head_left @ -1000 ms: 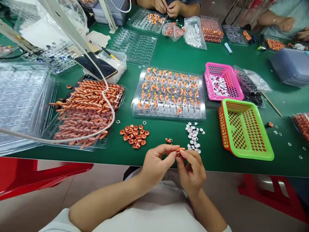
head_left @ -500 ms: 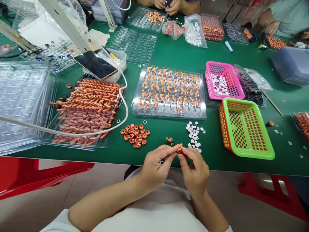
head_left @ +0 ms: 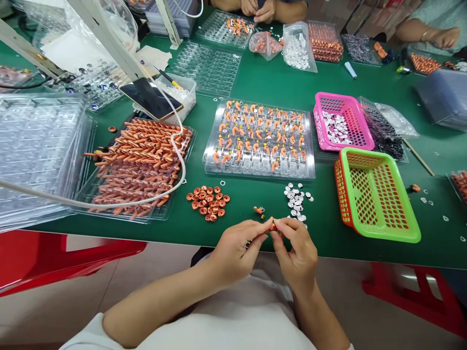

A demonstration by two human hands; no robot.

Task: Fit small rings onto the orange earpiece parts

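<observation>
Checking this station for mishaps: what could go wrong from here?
The small orange part, pinched by the left hand and right hand near the edge of the table, could slip. Loose white discs near the right hand might get knocked. The white cable, crossing in front of the stacked orange pieces, might snag.

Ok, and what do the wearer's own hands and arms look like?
The left hand and right hand are bare, with no gloves, rings or watch visible. Both forearms are uncovered too. The left sleeve is whitish and short, without visible markings; only a pale sliver of the right sleeve shows.
</observation>
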